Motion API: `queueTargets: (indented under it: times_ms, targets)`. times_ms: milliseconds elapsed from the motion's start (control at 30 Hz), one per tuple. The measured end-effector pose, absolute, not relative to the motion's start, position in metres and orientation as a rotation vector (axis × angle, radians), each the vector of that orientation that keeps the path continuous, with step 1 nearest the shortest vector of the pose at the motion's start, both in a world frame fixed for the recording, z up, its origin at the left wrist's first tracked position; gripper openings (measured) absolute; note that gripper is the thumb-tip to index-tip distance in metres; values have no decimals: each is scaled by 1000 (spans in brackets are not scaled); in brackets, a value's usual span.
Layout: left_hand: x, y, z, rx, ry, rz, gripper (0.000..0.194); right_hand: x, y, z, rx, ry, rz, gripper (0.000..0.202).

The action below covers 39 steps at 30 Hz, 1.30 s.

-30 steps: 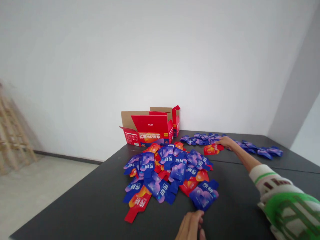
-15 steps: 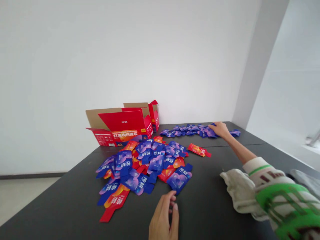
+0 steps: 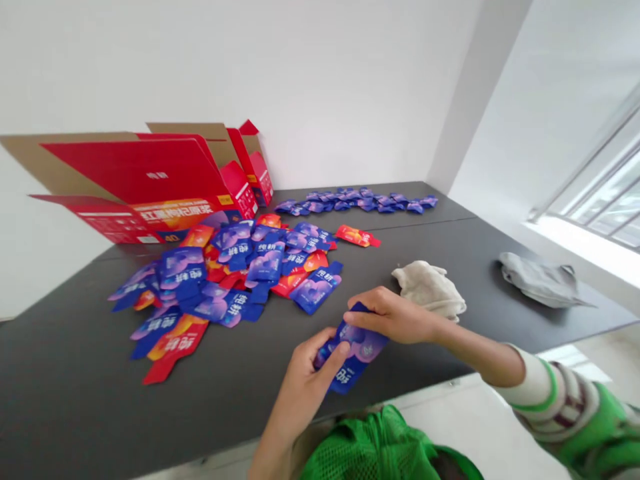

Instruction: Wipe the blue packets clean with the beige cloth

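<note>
Near the table's front edge, my left hand (image 3: 313, 370) grips the left side of blue pouches (image 3: 363, 347), thumb on top. My right hand (image 3: 387, 313) pinches their upper part. More than one blue pouch seems to be held, but the count is unclear. A mixed pile of blue and red pouches (image 3: 233, 257) lies to the left. The blue pouch (image 3: 316, 287) at its right edge is nearest to my hands. Behind it lies a single red pouch (image 3: 357, 235). Along the back of the table runs a row of blue pouches (image 3: 345, 199).
Open red cartons (image 3: 175, 173) stand at the back left, against the wall. A pale crumpled cloth (image 3: 430, 288) lies just beyond my right wrist, and a grey cloth (image 3: 543, 279) is farther right. The dark table (image 3: 240, 373) ends close in front of my body.
My right hand has come back from the far row with blue pouches. My left hand has closed on them too. The view has tilted down and turned right.
</note>
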<state>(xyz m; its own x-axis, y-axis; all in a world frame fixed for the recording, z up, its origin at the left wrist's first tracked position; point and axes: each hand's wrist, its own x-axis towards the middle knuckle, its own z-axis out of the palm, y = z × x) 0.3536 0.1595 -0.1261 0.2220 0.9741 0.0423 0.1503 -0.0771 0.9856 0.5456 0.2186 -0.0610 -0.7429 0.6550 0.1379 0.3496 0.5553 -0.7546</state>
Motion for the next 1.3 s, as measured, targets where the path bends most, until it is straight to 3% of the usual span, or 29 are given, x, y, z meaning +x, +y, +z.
queueTargets:
  times_ms: [200,467,733,933,1000,1167,1233,1300]
  targets:
    - [353,156,-125,1435,1025,839,30,559,224,-71,-879,-2290,1188,36]
    - [356,160,-127,1432,1099,925,35,563,218,-83,-936,-1974,1461,37]
    - [359,157,-130,1645,1415,1043,40,557,206,-98,-976,-1867,1128,38]
    - [361,159,-132,1741,1453,996,41,557,207,-103,-1061,-1823,1204,39]
    - [363,160,-135,1794,1513,982,41,564,211,-103,-1145,-1933,1011,39]
    - [371,161,-145,2005,1808,903,40,606,223,-114,-1694,-1794,-126,33]
    - [374,160,-145,2084,1940,813,37,627,226,-121,-1925,-1702,-217,58]
    - [379,158,-143,2146,2045,697,33,644,226,-125,-2034,-1688,-36,66]
